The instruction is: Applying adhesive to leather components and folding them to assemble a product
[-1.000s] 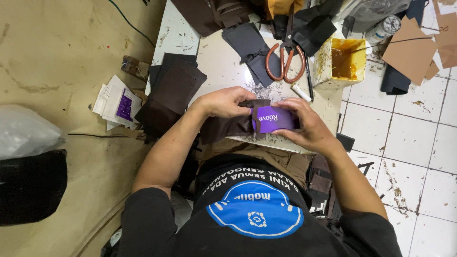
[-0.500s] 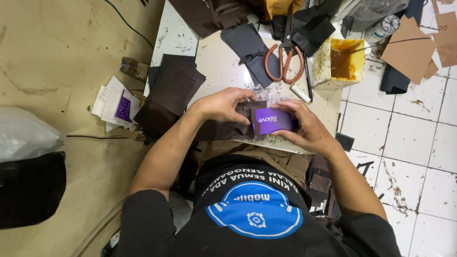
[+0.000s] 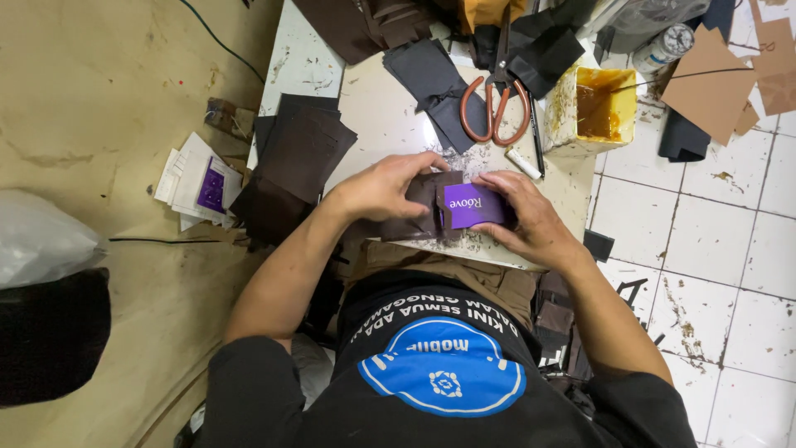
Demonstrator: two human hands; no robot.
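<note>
My left hand (image 3: 383, 187) grips a dark brown leather piece (image 3: 419, 207) on the near edge of the white work slab (image 3: 381, 124). My right hand (image 3: 531, 217) holds a small purple card (image 3: 471, 205) and presses it against that leather piece, partly tucked into it. Both hands meet over the slab just above my lap. The lower part of the leather is hidden behind my fingers.
A stack of dark brown leather sheets (image 3: 294, 162) lies left of my hands. Orange-handled scissors (image 3: 495, 104) and a yellow glue tub (image 3: 595, 108) sit beyond. Dark fabric pieces (image 3: 435, 79), brown cardboard cutouts (image 3: 717, 87) and loose cards on the floor (image 3: 199, 182) surround the slab.
The purple card has shifted slightly against the leather piece as my fingers adjusted; both hands stay in the same place.
</note>
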